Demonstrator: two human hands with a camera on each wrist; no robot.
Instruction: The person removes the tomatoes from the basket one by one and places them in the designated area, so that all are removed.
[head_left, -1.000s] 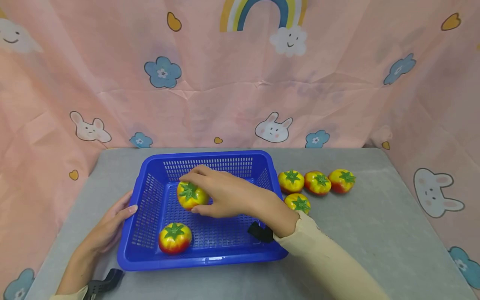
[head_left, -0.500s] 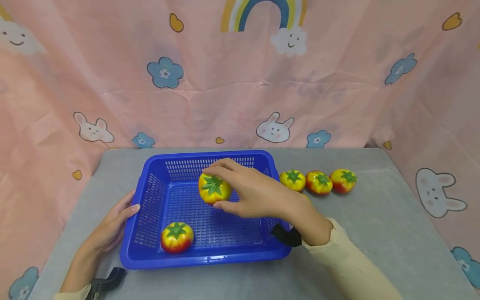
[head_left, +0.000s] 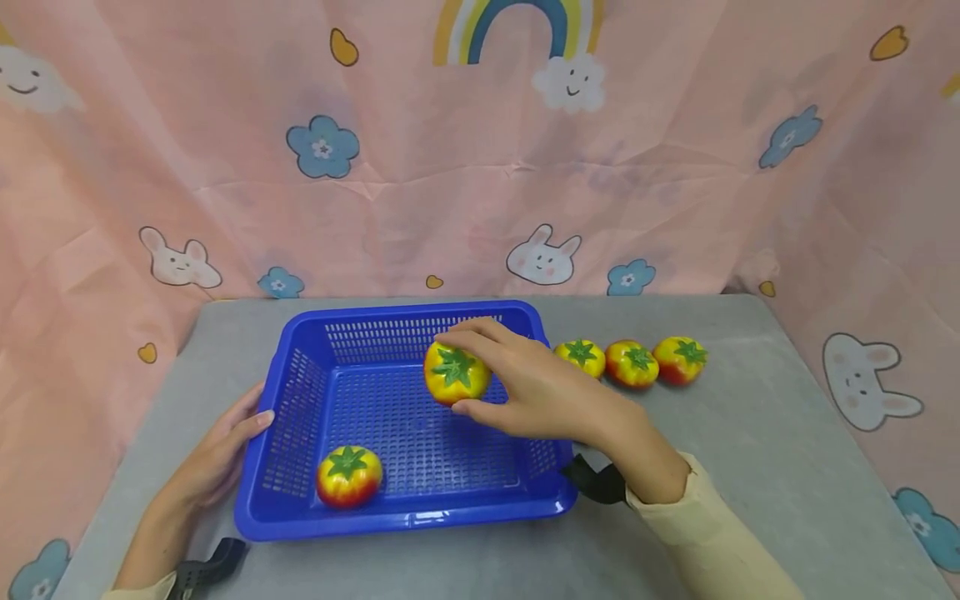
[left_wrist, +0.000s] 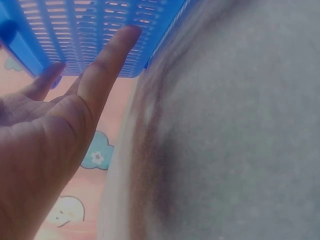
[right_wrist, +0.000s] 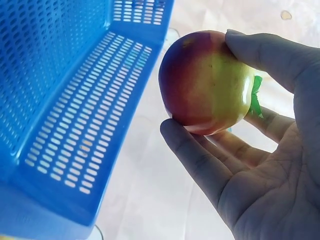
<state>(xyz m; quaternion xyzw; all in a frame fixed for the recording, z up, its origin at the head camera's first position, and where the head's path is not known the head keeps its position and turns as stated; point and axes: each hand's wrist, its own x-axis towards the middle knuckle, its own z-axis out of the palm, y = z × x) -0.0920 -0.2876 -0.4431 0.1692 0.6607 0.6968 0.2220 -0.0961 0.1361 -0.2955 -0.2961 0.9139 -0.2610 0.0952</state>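
In the head view, my right hand [head_left: 517, 383] holds a yellow-and-red tomato [head_left: 456, 373] with a green star-shaped top over the right half of a blue plastic basket [head_left: 405, 527]. Thumb and fingertips grip the tomato's sides; the right wrist view has its reddish underside [right_wrist: 200, 90] facing the camera, beside the basket wall. My left hand [head_left: 217, 454] rests at the basket's left side, thumb on the rim. In the left wrist view its fingers [left_wrist: 102, 70] lie fairly straight against the slotted outer wall. Another tomato [head_left: 348, 477] sits inside the basket's front left corner.
Right of the basket, three tomatoes stand in a row: a near one [head_left: 581, 357], a middle one [head_left: 632, 363] and a far one [head_left: 679, 360]. My right forearm crosses the basket's right rim. A pink printed cloth [head_left: 450, 208] hangs behind the grey table [head_left: 750, 433].
My right hand has moved right with the tomato, from the basket's middle toward its right side. The forearm now covers a tomato seen earlier beside the basket. My left hand stays put.
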